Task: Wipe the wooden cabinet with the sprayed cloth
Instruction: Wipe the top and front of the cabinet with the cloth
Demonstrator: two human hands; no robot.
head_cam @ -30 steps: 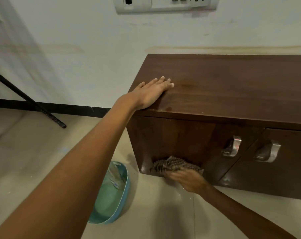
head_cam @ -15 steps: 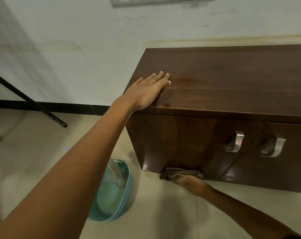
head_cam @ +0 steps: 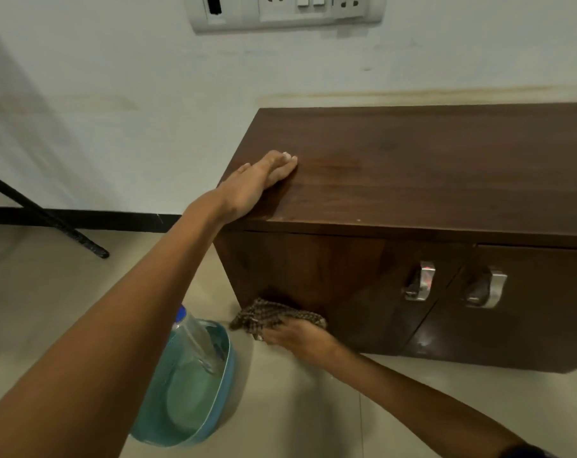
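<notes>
Brown checked cloth point(head_cam: 273, 317) sits at the lower left corner of the cabinet point(head_cam: 412, 180) front, pressed by the right hand point(head_cam: 300, 338), grip too blurred to judge. The remaining front lies up and rightward. Left hand point(head_cam: 257, 183) rests flat on top.

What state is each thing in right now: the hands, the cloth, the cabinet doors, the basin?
Left hand: open, flat, resting on top of the cabinet.
Right hand: holds the cloth against the cabinet front, low down.
Cloth: bunched, touching the wood.
Doors: both shut.
Bottle: tilted, leaning inside the basin on the floor.
</notes>
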